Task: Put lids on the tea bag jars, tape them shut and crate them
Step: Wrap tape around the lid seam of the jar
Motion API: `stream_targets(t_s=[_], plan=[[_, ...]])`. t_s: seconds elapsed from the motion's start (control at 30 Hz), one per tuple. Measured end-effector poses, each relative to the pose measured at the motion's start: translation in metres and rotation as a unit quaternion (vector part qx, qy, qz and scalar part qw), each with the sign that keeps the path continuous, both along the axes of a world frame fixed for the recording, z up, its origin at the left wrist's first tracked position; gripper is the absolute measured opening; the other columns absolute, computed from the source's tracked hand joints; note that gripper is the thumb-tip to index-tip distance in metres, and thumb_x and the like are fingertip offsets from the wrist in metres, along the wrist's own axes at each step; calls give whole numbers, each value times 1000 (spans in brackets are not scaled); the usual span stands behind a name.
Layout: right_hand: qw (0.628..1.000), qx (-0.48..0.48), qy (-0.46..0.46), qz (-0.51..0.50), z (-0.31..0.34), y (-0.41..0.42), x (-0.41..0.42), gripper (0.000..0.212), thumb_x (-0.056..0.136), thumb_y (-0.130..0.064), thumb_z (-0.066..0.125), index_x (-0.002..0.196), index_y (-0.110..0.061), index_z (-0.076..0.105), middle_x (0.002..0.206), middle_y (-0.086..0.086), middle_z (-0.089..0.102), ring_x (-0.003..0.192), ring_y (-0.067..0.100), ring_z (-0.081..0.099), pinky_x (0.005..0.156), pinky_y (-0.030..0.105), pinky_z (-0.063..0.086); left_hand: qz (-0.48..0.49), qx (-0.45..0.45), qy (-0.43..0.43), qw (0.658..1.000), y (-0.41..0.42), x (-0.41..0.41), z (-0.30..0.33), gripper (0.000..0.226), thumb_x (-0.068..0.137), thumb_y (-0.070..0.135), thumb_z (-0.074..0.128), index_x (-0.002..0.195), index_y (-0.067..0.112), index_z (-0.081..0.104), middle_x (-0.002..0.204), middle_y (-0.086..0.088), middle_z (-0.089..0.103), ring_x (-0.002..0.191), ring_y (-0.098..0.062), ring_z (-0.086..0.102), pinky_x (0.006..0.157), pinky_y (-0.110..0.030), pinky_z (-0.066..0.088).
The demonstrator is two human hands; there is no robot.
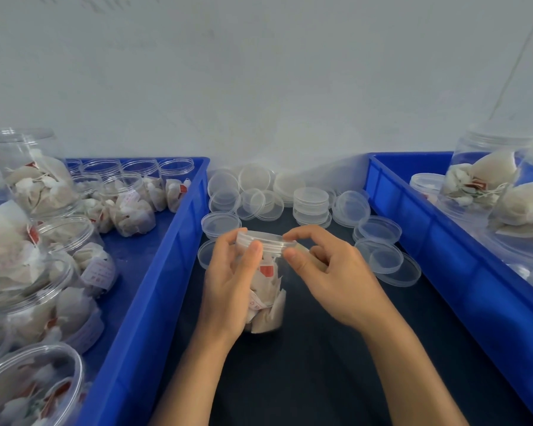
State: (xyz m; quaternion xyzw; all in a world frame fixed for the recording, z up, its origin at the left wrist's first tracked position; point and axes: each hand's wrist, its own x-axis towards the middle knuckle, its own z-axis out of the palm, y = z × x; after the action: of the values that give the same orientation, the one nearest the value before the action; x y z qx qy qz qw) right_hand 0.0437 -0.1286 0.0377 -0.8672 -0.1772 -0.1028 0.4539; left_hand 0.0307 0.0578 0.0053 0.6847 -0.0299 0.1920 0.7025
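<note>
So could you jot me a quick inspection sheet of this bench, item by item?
Surface: dark table top between two blue crates.
Job's things: jar of tea bags upright at centre, clear lid on its mouth; loose lids heaped behind it; left crate holds open filled jars; right crate holds more filled jars.
Clutter: nothing seen.
Hands: left hand grips the jar's side; right hand pinches the lid's rim, possibly with tape, cannot tell.
Cables: nothing seen.
Surroundings: plain white wall behind the table.
</note>
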Motion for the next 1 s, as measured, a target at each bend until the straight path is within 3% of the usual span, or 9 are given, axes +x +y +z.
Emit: stream_targets(t_s=[0.17, 0.27, 0.37, 0.5, 0.63, 0.8, 1.0], plan=[[999, -21, -28, -34, 2, 1, -4, 24, 96, -58, 61, 119, -52, 64, 62, -12, 59, 58, 7, 53, 58, 28, 41, 68, 125, 8, 990, -3, -4, 2, 74, 80, 80, 62, 141, 40, 46, 124, 22, 67, 111, 4, 67, 86, -25, 54], [996, -46, -48, -55, 2, 5, -6, 26, 96, -58, 62, 121, -51, 65, 66, -20, 64, 62, 6, 58, 60, 29, 46, 159, 211, -10, 964, -5, -7, 5, 81, 74, 84, 62, 138, 35, 53, 127, 21, 56, 110, 7, 60, 84, -21, 53], [994, -60, -52, -70, 2, 9, -7, 30, 96, -64, 58, 123, -52, 64, 75, -20, 71, 70, 5, 65, 71, 36, 58, 212, 267, -10, 940, -9, -13, 7, 87, 82, 86, 57, 147, 28, 52, 130, 14, 59, 108, 2, 62, 81, -20, 50], [991, -86, -71, -77, 1, 15, -7, 35, 97, -68, 49, 127, -52, 59, 72, -17, 69, 71, 6, 65, 70, 37, 57, 219, 236, 14, 947, -16, -15, 5, 83, 87, 83, 48, 154, 34, 46, 142, 15, 61, 126, -7, 61, 98, -40, 57], [994, -90, -54, -24, -1, 15, -7, 35, 106, -47, 45, 140, -51, 50, 67, -19, 61, 67, 6, 58, 63, 30, 41, 208, 207, 19, 956, -18, -11, 7, 77, 91, 79, 39, 154, 36, 44, 141, 16, 58, 120, -6, 63, 96, -43, 58], [996, -78, -53, -6, -1, 11, -5, 34, 107, -42, 48, 140, -54, 51, 62, -9, 57, 60, 12, 55, 60, 25, 36, 196, 158, -3, 968, -8, -9, 4, 71, 92, 76, 46, 146, 29, 51, 132, 8, 67, 104, -5, 69, 84, -38, 61], [997, -51, -48, -26, -3, 3, 0, 33, 98, -59, 54, 129, -51, 60, 64, -10, 56, 66, 11, 58, 65, 31, 48, 168, 125, -18, 978, -4, -6, 2, 64, 90, 74, 53, 135, 29, 57, 127, 10, 69, 99, 3, 69, 79, -24, 58]])
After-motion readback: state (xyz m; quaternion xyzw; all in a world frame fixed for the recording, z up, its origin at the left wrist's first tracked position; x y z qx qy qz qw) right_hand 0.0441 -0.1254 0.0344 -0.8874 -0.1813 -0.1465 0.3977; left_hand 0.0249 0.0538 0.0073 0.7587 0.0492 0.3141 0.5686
